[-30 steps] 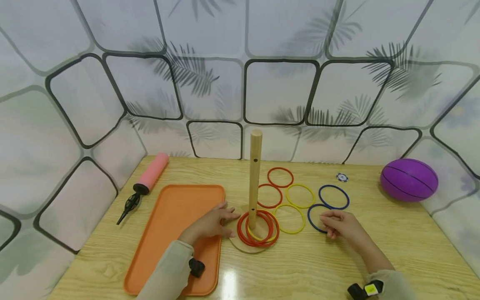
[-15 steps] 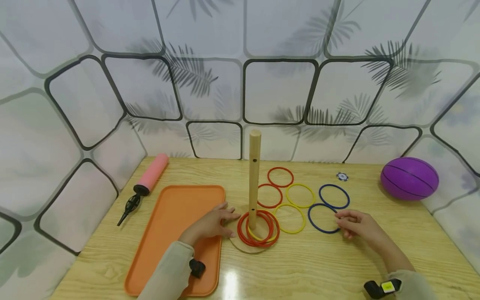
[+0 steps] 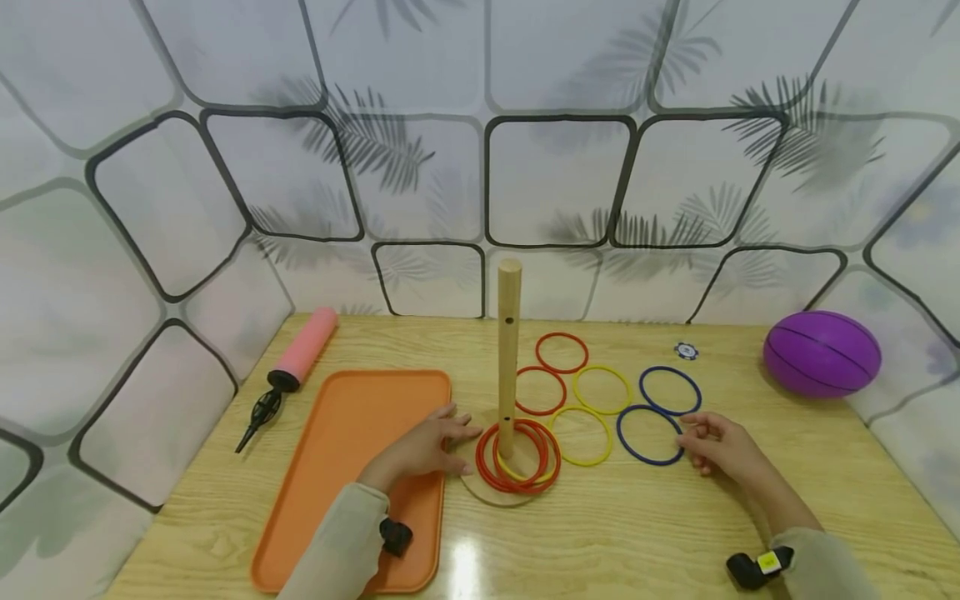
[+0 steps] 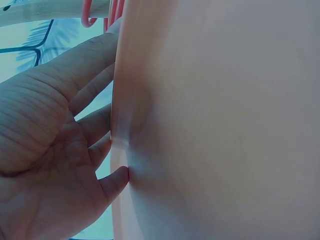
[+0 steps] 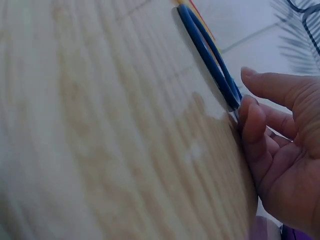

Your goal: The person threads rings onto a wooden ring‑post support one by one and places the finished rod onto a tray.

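A wooden post (image 3: 508, 358) stands upright on a round base (image 3: 480, 493), with several red rings (image 3: 483, 462) and a yellow ring (image 3: 517, 477) around its foot. My left hand (image 3: 416, 450) reaches over the orange tray's right edge, its fingers spread beside the base, holding nothing. My right hand (image 3: 723, 450) is at the right edge of the nearer blue ring (image 3: 649, 463). In the right wrist view, a gap shows between thumb and fingers, and the blue ring (image 5: 215, 65) lies flat by the fingertips. Whether they touch it, I cannot tell.
The orange tray (image 3: 360, 408) lies on the left, and a pink hand pump (image 3: 306, 346) sits behind it. Loose red (image 3: 562, 371), yellow (image 3: 600, 412) and blue (image 3: 671, 368) rings lie behind and right of the post. Farther right are a poker chip (image 3: 686, 351) and a purple ball (image 3: 821, 354).
My right hand has moved right, from over the nearer blue ring to its right edge, leaving more of that ring visible. My left hand has stayed beside the base.
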Demonstrator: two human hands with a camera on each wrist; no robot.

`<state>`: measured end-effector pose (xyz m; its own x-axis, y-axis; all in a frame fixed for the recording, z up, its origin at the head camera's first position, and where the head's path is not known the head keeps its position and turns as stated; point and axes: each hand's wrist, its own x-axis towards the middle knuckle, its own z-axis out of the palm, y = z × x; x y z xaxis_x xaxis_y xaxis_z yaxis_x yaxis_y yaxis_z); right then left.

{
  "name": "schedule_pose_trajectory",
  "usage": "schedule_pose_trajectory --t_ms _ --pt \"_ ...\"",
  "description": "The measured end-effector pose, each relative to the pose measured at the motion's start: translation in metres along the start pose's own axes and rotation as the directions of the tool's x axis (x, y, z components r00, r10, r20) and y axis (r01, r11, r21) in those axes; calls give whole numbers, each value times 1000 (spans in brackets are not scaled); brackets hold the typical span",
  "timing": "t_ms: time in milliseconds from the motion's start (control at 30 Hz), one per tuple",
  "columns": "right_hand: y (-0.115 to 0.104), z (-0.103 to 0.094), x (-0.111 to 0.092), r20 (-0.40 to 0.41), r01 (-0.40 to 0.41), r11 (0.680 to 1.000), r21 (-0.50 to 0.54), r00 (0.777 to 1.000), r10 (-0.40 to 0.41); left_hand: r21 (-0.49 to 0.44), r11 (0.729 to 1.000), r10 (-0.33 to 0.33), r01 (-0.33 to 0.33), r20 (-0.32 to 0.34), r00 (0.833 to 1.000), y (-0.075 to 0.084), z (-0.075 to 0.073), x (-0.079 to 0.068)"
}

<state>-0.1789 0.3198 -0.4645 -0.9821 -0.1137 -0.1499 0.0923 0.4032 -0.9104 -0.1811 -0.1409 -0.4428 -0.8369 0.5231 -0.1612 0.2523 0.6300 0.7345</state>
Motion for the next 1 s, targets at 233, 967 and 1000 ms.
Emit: schedule_pose_trajectory --t_ms 233,967,1000 --pt "-3 8 4 -75 -24 991 -133 997 14 -3 1000 6 -6 -2 1000 0 0 0" --pt "-3 7 -1 -127 -82 981 -177 990 60 9 999 36 -36 -4 999 0 0 -2" --pt "-3 6 -1 -116 -80 985 -155 991 63 6 1000 30 -30 -3 1000 0 0 -2"
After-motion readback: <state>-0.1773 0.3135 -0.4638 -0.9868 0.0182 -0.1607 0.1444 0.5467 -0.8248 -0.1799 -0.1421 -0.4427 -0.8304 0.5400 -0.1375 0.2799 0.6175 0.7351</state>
